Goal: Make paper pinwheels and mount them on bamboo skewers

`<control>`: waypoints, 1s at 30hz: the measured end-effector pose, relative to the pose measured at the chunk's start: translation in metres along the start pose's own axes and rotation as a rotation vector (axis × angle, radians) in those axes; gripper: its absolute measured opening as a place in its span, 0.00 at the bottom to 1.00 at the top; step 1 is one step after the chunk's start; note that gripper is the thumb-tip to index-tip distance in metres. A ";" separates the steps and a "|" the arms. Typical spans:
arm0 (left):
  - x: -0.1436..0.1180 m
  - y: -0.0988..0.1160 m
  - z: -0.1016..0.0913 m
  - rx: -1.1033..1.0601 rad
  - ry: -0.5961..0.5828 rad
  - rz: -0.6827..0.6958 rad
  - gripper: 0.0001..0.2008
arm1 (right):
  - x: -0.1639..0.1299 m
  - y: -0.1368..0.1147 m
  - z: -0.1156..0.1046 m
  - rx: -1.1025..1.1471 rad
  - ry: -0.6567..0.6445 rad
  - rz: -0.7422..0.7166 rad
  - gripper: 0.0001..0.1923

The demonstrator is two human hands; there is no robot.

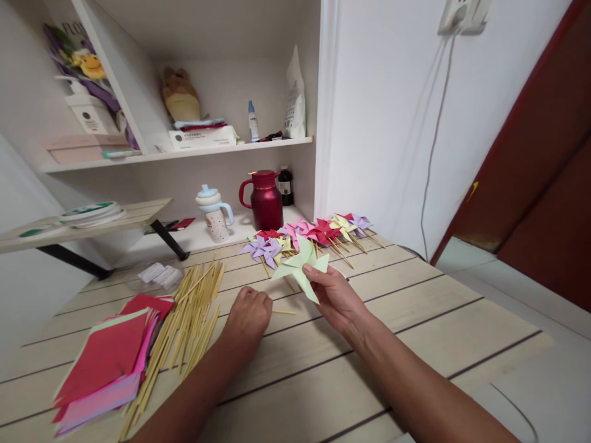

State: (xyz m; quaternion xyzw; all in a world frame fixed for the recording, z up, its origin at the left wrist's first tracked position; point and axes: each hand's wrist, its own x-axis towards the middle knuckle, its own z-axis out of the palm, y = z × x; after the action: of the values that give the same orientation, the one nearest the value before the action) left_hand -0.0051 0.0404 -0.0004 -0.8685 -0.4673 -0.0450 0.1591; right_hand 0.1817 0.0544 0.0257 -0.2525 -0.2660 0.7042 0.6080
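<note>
Two hands work over the table, whose planks run left to right. Largest on it is the paper stack at the left, then the stick pile beside it, its long axis running away from the person. Finished pinwheels lie in a row at the far edge. The right hand is clamped on a green pinwheel, held just above the boards, nearer the row. The left hand rests curled shut on one stick, which lies crosswise, its free tip pointing right toward the green pinwheel, a short gap between them.
</note>
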 end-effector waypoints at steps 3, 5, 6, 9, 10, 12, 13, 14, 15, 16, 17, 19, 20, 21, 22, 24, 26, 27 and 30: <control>0.001 0.001 0.005 -0.048 0.031 -0.138 0.11 | 0.000 0.001 0.000 0.002 -0.007 0.003 0.12; 0.003 0.003 0.008 -0.087 0.056 -0.241 0.10 | 0.000 0.004 -0.001 0.005 -0.006 0.010 0.12; 0.003 0.004 0.009 -0.108 0.070 -0.290 0.09 | 0.001 0.007 -0.002 0.004 0.000 0.021 0.12; 0.004 0.007 0.013 -0.174 0.112 -0.393 0.07 | 0.004 0.017 -0.006 -0.013 0.033 0.052 0.13; 0.004 0.008 0.014 -0.195 0.124 -0.410 0.07 | 0.005 0.021 -0.006 -0.014 0.044 0.051 0.13; 0.004 0.011 0.017 -0.236 0.139 -0.426 0.07 | 0.007 0.026 -0.006 0.009 0.055 0.029 0.13; 0.004 0.012 0.018 -0.254 0.143 -0.428 0.07 | 0.007 0.027 -0.006 0.033 0.059 0.020 0.13; 0.004 0.013 0.019 -0.271 0.145 -0.427 0.07 | 0.008 0.028 -0.005 0.059 0.062 0.018 0.12; 0.004 0.014 0.020 -0.286 0.145 -0.425 0.06 | 0.009 0.029 -0.004 0.084 0.067 0.021 0.12; 0.004 0.014 0.020 -0.300 0.145 -0.422 0.06 | 0.009 0.029 -0.004 0.105 0.077 0.027 0.11; 0.004 0.015 0.020 -0.311 0.145 -0.420 0.06 | 0.010 0.029 -0.003 0.121 0.090 0.033 0.10; 0.003 0.015 0.020 -0.329 0.143 -0.411 0.05 | 0.012 0.030 -0.004 0.139 0.114 0.041 0.09; 0.003 0.015 0.020 -0.337 0.142 -0.401 0.05 | 0.013 0.030 -0.004 0.145 0.123 0.041 0.09; 0.003 0.015 0.020 -0.345 0.141 -0.387 0.04 | 0.014 0.031 -0.005 0.149 0.130 0.040 0.08; 0.003 0.015 0.021 -0.351 0.140 -0.368 0.06 | 0.015 0.032 -0.007 0.152 0.133 0.038 0.08; 0.002 0.015 0.022 -0.358 0.132 -0.325 0.10 | 0.017 0.034 -0.009 0.155 0.131 0.038 0.09; 0.001 0.015 0.022 -0.350 0.116 -0.288 0.12 | 0.017 0.034 -0.010 0.157 0.125 0.042 0.09; 0.001 0.016 0.022 -0.342 0.105 -0.272 0.10 | 0.018 0.034 -0.010 0.159 0.124 0.043 0.09; 0.003 0.018 0.019 -0.296 0.066 -0.225 0.07 | 0.018 0.029 -0.011 0.176 0.129 0.028 0.10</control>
State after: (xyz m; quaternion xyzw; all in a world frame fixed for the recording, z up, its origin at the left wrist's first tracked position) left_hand 0.0103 0.0400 -0.0217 -0.8226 -0.5445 -0.1592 0.0388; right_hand 0.1656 0.0698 -0.0025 -0.2467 -0.1601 0.7153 0.6339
